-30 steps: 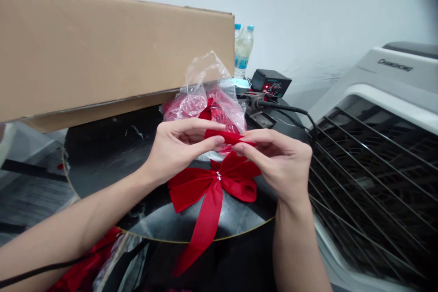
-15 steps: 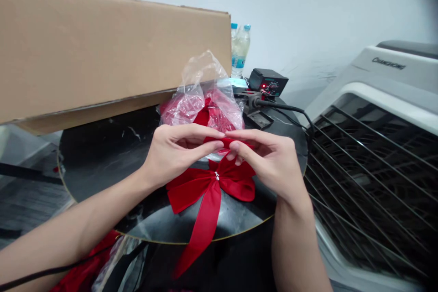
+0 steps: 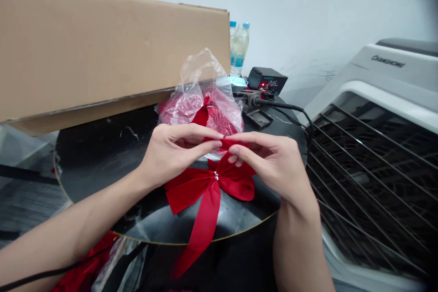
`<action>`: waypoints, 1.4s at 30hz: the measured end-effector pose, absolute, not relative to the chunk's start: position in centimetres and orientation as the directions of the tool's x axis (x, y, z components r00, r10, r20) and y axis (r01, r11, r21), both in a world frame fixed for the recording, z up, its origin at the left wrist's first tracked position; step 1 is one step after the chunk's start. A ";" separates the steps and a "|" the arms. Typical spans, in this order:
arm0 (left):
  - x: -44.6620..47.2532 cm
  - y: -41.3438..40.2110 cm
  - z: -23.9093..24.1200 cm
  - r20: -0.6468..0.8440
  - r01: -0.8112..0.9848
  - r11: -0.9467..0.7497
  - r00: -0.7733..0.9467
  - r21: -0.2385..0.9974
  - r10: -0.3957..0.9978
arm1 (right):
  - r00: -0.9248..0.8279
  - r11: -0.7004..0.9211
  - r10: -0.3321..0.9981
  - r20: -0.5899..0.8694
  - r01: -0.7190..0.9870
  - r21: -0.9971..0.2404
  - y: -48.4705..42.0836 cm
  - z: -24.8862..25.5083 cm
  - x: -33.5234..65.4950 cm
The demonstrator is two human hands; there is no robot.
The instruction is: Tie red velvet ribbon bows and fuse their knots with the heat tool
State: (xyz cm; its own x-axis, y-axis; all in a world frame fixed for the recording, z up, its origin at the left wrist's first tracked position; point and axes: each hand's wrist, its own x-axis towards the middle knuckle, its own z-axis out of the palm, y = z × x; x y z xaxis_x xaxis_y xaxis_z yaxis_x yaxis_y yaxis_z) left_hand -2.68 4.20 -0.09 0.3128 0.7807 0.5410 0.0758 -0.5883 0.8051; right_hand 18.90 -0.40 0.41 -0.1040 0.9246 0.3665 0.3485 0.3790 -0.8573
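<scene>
A red ribbon bow point(image 3: 209, 181), cinched at its middle with a twist of silvery wire point(image 3: 216, 175), shows just below my hands. One tail of it hangs toward me past the table's front edge. My left hand point(image 3: 181, 148) pinches a strip of red ribbon point(image 3: 228, 143) between thumb and fingers. From the other side, my right hand point(image 3: 263, 155) grips the same strip, fingertips nearly touching the left ones. Whether this strip belongs to the bow is partly hidden by the fingers. Behind the hands sits a clear plastic bag point(image 3: 224, 105) with red ribbon inside.
A large cardboard box point(image 3: 112, 50) covers the back left of the round black table point(image 3: 102, 146). Bottles point(image 3: 240, 50), a black control box with a lit red light point(image 3: 267, 80) and a cable point(image 3: 284, 105) are behind. A white Changhong appliance point(image 3: 362, 73) stands at right.
Both hands keep their pinch on the ribbon in nearly the same place. The right thumb and wrist have shifted very slightly, and the whole view has moved a little.
</scene>
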 end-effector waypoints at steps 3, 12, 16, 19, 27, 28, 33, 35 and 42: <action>-2.6 4.1 0.0 0.537 0.079 -0.592 0.337 0.802 0.773 | -0.097 0.373 0.926 0.366 0.397 -0.838 -0.4 0.5 18.9; -2.6 4.1 0.2 0.509 0.222 -0.599 0.354 0.769 0.785 | -0.175 0.403 0.915 0.364 0.388 -0.829 -0.5 0.5 19.3; -2.7 4.1 0.3 0.537 0.276 -0.652 0.392 0.706 0.747 | -0.269 0.473 0.881 0.389 0.523 -0.709 -0.9 1.4 19.6; -2.7 4.1 0.5 0.539 0.244 -0.673 0.440 0.698 0.719 | -0.316 0.534 0.842 0.437 0.606 -0.590 -1.0 2.0 19.8; -2.8 4.2 0.6 0.497 0.224 -0.669 0.514 0.709 0.699 | -0.372 0.583 0.800 0.471 0.668 -0.463 -0.9 2.0 19.3; -2.8 4.2 0.6 0.479 0.230 -0.658 0.522 0.717 0.705 | -0.373 0.587 0.795 0.479 0.675 -0.447 -1.0 2.0 19.3; -3.1 2.8 0.5 0.188 0.433 -0.602 0.686 0.671 0.703 | -0.207 0.458 0.840 0.502 0.766 -0.451 -3.4 2.4 22.3; -3.1 1.4 0.3 0.070 0.546 -0.678 0.751 0.491 0.656 | -0.143 0.400 0.865 0.481 0.774 -0.490 -5.3 2.6 24.2; -3.0 0.0 1.6 -0.069 0.647 -0.501 0.648 0.574 0.758 | -0.213 0.360 0.930 0.301 0.696 -0.621 -11.6 0.9 25.1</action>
State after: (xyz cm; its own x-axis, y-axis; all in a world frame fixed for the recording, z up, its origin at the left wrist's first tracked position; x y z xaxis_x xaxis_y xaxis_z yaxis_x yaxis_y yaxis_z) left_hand -2.95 -0.04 1.63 0.6483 0.7583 -0.0692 0.6473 -0.5010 0.5744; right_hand 25.07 -11.61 0.93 -0.2127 0.9295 0.3012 0.6962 0.3605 -0.6208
